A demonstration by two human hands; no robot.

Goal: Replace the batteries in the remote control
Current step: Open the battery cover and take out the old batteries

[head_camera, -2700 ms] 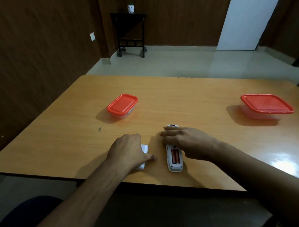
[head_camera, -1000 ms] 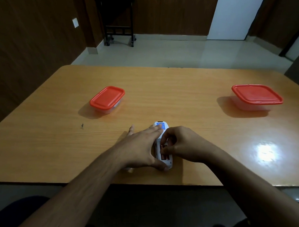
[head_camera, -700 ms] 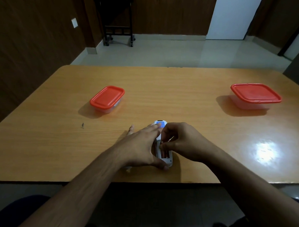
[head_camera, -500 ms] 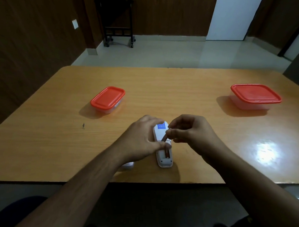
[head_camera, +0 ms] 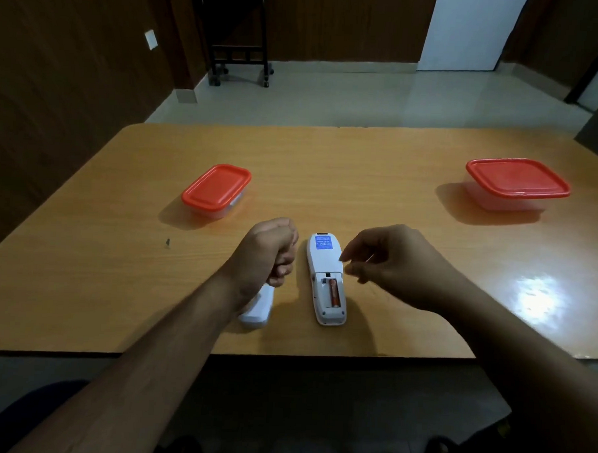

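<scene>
Remote: laid face-down between the hands, long axis pointing away (one battery seen).
Left hand: fisted, contents hidden.
Right hand: loosely curled, empty.
Cover: beneath left wrist.

Looks like a room in a home or small office, sparsely furnished. Evidence: dark wood-panelled walls, pale tiled floor, white door, small black side table on castors, wall switch plate. Laminate wooden table with two red-lidded food containers (domestic touch).
</scene>
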